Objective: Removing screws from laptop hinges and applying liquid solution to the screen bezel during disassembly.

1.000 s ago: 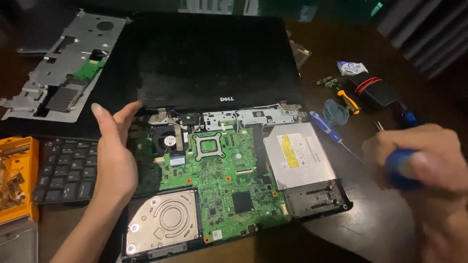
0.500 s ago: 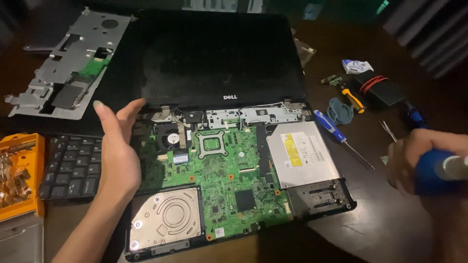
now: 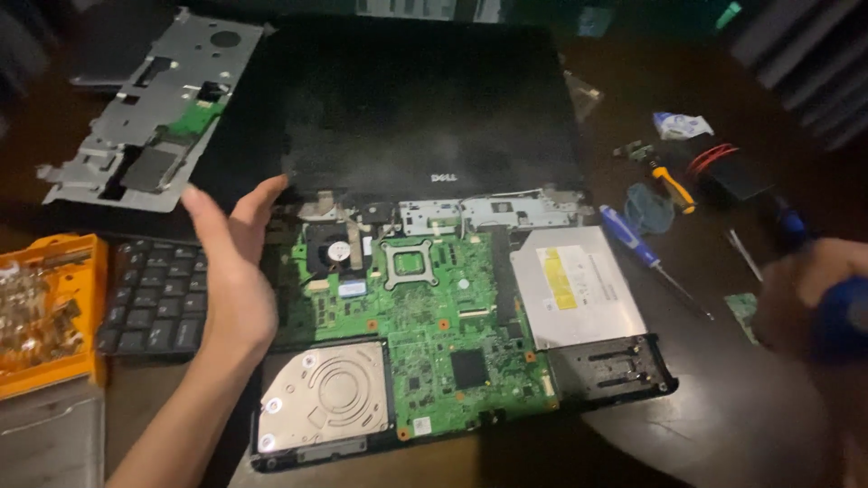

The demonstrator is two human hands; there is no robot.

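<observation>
Looking down through the head camera, an opened laptop base [image 3: 452,361] lies on the dark table [image 3: 741,425], its green motherboard [image 3: 434,325] exposed between the silver hard drive [image 3: 325,398] and the optical drive [image 3: 579,285], with the screen [image 3: 425,117] folded flat behind. The left hand [image 3: 231,271] stands on edge against the base's left side, fingers straight and spread, gripping nothing, seemingly steadying the chassis. The right hand [image 3: 814,294] is blurred at the right edge, fingers curled around a blue-handled screwdriver [image 3: 845,316]. A spare blue screwdriver [image 3: 633,239], keyboard [image 3: 154,298], orange bit case [image 3: 45,307] and metal bracket plate [image 3: 145,117] lie within reach. Compared with half a second earlier, the left hand sits the same while the right has lifted slightly.
</observation>
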